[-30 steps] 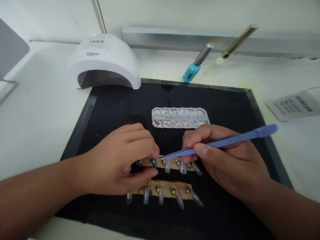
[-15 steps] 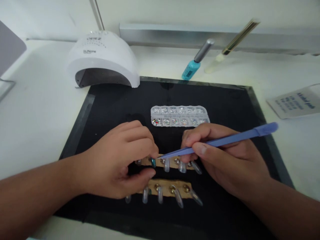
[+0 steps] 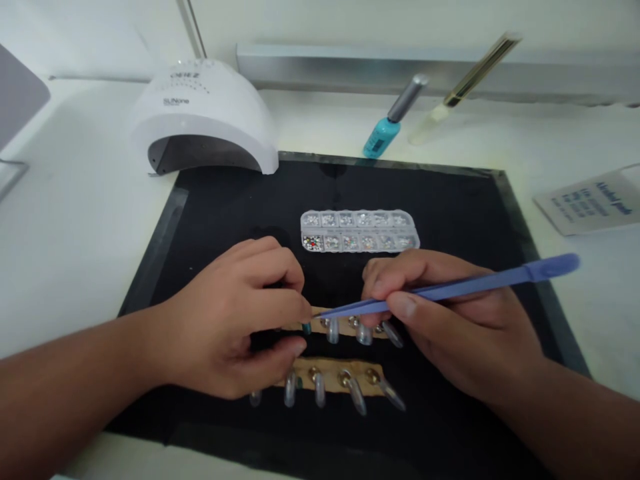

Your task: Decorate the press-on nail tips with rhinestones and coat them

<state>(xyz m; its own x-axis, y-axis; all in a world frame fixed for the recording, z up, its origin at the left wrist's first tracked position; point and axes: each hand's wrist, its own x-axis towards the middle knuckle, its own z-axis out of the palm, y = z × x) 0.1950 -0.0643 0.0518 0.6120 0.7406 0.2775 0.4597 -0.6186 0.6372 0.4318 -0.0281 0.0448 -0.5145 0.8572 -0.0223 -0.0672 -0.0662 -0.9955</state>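
Two hands: both reach in over a black mat (image 3: 425, 207), facing each other across a tan strip of nail tips.
Right hand (image 3: 450, 307): closed in a pencil-like pinch, thumb and index finger pressed on blue-violet tweezers (image 3: 465, 287), the other fingers curled beneath.
Tweezers: slanted, blunt end up and to the right past the hand, fine points down to the left beside the left index fingertip; whether they grip a stone is too small to tell.
Left hand (image 3: 245, 313): half open, fingers bent, thumb and index finger apart, nothing seen held; whether it touches the strip cannot be told.
Teal nail tip (image 3: 307, 328): on the far strip, by the left index fingertip and just below the tweezer points, partly hidden.
Far strip (image 3: 345, 325): three clear nail tips (image 3: 333, 330) show right of the teal one; the left end is behind the hand.
Near strip (image 3: 330, 370): five clear tips show, on round brass-coloured mounts (image 3: 373, 377).
Rhinestone case (image 3: 350, 231): on the mat beyond the hands, two rows of six compartments, the near left one multicoloured, the others silvery.
Nail lamp (image 3: 210, 110): white, marked SUNone, at the mat's far left corner.
Bottles: turquoise polish bottle (image 3: 383, 138) at the mat's far edge, gold-capped bottle (image 3: 429, 125) beside it.
Alcohol pads packet (image 3: 587, 207): on the white table (image 3: 85, 167), right of the mat.
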